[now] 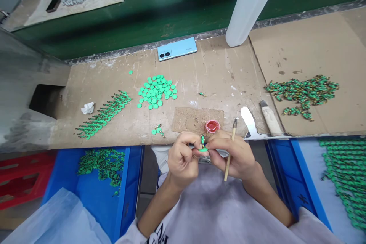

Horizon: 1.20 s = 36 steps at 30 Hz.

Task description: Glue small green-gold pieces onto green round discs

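Observation:
My left hand [183, 157] is closed, thumb and finger pinching the edge of a green disc [203, 150]. On that disc a small green, black and gold figure [203, 141] stands upright, between both hands. My right hand [236, 155] pinches at the other side of the disc and figure. Between its fingers it also carries a thin wooden-handled brush [229, 160], with its dark tip pointing up and away. Just beyond my hands, a small tub of red paste [212, 126] sits on a brown board [190, 119].
Loose green discs [156, 91] lie in a heap, left of which are rows of figures on discs [105, 116]. A figure pile [309, 90] lies right, near a knife [270, 117]. A phone [177, 48] and white bottle [250, 7] stand behind. Blue crates [133, 183] flank me.

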Motion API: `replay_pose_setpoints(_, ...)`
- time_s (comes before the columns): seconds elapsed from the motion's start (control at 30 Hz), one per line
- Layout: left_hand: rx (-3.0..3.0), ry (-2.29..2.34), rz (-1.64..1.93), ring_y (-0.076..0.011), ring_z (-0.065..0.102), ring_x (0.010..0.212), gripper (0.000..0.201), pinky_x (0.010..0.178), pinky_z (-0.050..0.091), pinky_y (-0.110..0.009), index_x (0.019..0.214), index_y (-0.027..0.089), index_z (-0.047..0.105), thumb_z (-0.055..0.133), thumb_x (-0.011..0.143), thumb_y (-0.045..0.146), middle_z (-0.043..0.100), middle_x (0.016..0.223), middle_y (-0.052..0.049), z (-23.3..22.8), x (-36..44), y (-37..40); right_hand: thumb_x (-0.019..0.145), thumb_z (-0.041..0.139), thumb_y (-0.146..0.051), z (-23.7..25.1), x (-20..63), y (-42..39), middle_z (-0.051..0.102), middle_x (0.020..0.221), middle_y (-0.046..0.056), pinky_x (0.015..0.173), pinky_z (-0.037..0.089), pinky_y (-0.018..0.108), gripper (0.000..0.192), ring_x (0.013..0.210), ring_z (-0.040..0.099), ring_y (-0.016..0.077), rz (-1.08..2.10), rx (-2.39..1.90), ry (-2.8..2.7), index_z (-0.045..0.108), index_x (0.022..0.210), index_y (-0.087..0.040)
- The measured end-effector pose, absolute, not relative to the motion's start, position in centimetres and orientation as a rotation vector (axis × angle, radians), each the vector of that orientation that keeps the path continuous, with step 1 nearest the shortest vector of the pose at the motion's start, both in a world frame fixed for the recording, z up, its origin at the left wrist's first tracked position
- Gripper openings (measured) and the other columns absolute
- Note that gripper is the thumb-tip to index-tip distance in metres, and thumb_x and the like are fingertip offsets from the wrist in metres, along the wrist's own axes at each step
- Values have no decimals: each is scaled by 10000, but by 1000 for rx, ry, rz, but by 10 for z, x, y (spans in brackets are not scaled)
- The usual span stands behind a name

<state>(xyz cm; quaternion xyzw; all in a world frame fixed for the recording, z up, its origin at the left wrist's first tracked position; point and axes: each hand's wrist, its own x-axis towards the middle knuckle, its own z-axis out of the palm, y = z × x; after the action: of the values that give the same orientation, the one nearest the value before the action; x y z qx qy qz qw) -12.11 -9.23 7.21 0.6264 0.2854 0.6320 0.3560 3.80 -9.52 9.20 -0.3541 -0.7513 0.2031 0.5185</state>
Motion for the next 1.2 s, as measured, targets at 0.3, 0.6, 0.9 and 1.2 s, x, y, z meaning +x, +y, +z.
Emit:
replay_pose_setpoints(0.3,1362,697,1620,-99,566,658,531,585,477,-208,697,207,284,752,947,204,559,707,43,90,-108,-92,975,637,-190,89,41,-103,716,846,33,597,563,293,259,685,666,179,691,-832,-1599,626,1230,-237)
replay_pose_setpoints(0.6,1368,664,1588,-99,545,646,532,592,470,-221,674,203,285,727,969,221,563,729,25,92,-107,-98,1007,614,-164,97,39,-103,742,850,54,628,600,289,102,708,715,178,658,-654,-1678,661,1087,-205)
replay_pose_setpoints(0.9,1233,618,1559,-87,608,627,490,640,537,-192,786,228,372,856,865,232,614,708,70,98,-104,-90,936,602,-34,98,42,-103,737,817,34,643,612,278,241,720,732,168,617,-725,-1686,634,1077,-226)
replay_pose_setpoints(1.2,1524,656,1568,-98,653,661,447,658,557,-216,832,231,413,858,864,225,646,745,63,102,-112,-86,879,616,-31,96,43,-101,717,787,27,598,587,249,216,664,703,153,545,-753,-1666,622,1010,-203)
